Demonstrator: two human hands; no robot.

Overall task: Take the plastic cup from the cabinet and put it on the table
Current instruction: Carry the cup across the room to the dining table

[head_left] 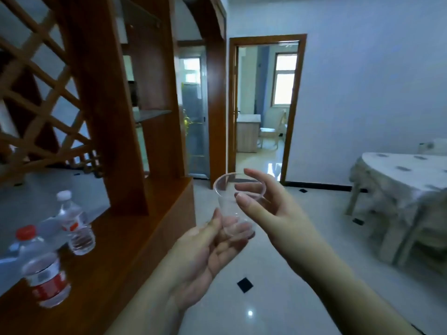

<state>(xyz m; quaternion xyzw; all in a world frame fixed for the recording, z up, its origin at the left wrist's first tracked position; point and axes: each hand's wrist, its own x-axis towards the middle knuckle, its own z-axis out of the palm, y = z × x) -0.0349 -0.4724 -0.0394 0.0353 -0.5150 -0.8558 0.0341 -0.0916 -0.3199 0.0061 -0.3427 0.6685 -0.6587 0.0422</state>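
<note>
A clear plastic cup is held upright in mid-air over the floor, just right of the wooden cabinet. My left hand cradles its base from below with fingers and thumb. My right hand pinches the cup's rim between thumb and fingers. The table, covered with a white patterned cloth, stands at the far right, well away from the cup.
Two water bottles, one white-capped and one red-capped, stand on the cabinet's counter at the left. A lattice panel rises above them. An open doorway lies straight ahead. The floor is glossy light tile with small black insets.
</note>
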